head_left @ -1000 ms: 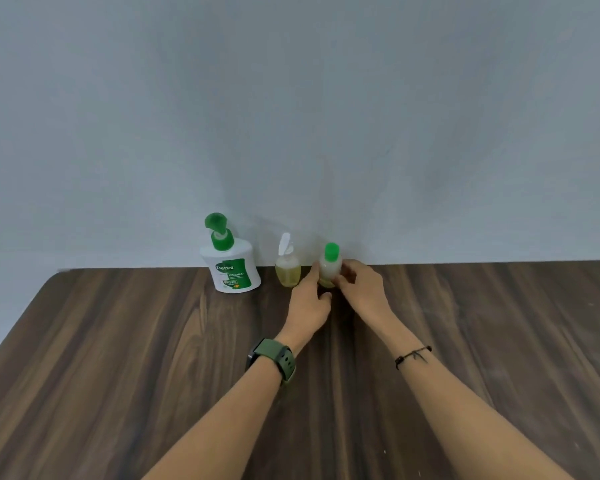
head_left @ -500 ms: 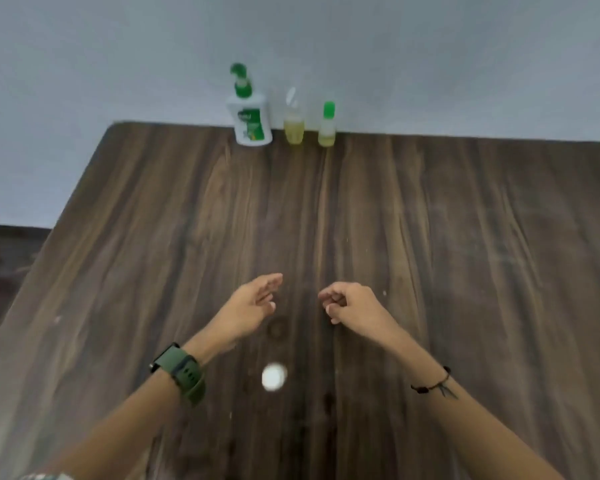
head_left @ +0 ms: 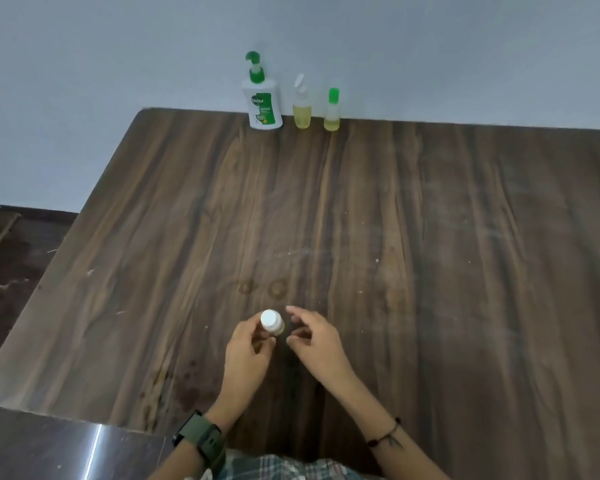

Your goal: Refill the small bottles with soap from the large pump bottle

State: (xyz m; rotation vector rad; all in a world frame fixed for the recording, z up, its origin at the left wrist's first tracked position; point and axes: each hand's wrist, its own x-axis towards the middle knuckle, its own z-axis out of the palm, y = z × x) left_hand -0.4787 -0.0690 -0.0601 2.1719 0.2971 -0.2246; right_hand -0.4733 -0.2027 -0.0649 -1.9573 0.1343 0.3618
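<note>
A white pump bottle [head_left: 262,105] with a green pump stands at the table's far edge by the wall. Right of it stand a small bottle with a white flip cap [head_left: 302,110] and a small bottle with a green cap [head_left: 332,114], both holding yellow liquid. Near the front of the table, a third small bottle with a white cap [head_left: 272,321] stands upright. My left hand [head_left: 248,351] has its fingers around this bottle. My right hand [head_left: 312,341] is just right of it, fingers curled and apart, not touching it.
The dark wooden table [head_left: 430,254] has faint ring marks near the hands. Its left edge and front-left corner border a dark floor [head_left: 11,271]. A grey wall stands behind the bottles. A checked garment shows at the bottom edge.
Both hands left the green-capped bottle at the wall and pulled back to the front of the table. My left hand took hold of the white-capped bottle. The camera tilted down.
</note>
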